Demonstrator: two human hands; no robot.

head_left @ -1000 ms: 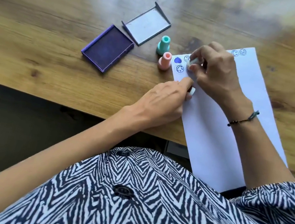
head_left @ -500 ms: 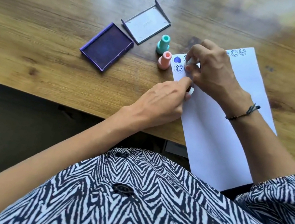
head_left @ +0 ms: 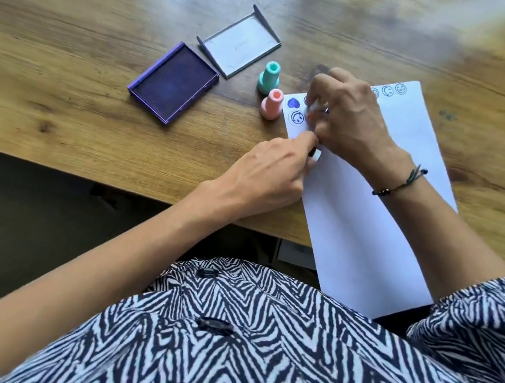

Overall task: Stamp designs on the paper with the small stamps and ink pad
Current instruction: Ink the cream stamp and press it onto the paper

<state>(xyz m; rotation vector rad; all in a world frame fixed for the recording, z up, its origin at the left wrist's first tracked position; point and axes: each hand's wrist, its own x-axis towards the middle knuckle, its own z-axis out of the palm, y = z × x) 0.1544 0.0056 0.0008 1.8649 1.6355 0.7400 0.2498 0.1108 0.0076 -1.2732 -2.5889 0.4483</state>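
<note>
A white paper (head_left: 370,217) lies slanted on the wooden table, with blue smiley prints and a blue heart along its far edge. My right hand (head_left: 350,120) is closed on a small pale stamp (head_left: 316,106), pressed down on the paper near its top left corner; the stamp is mostly hidden by my fingers. My left hand (head_left: 267,173) rests on the paper's left edge with the fingertips pinning it down. A teal stamp (head_left: 269,77) and a pink stamp (head_left: 271,104) stand upright just left of the paper. The open purple ink pad (head_left: 173,86) lies further left.
The ink pad's grey lid (head_left: 240,45) lies upturned behind the pad. The table's front edge (head_left: 113,178) runs across the view, and the paper overhangs it toward my patterned shirt. A dark bracelet (head_left: 399,182) sits on my right wrist.
My right hand with the stamp has shifted slightly left and down onto the paper's top left area. My left hand has stayed on the paper's edge.
</note>
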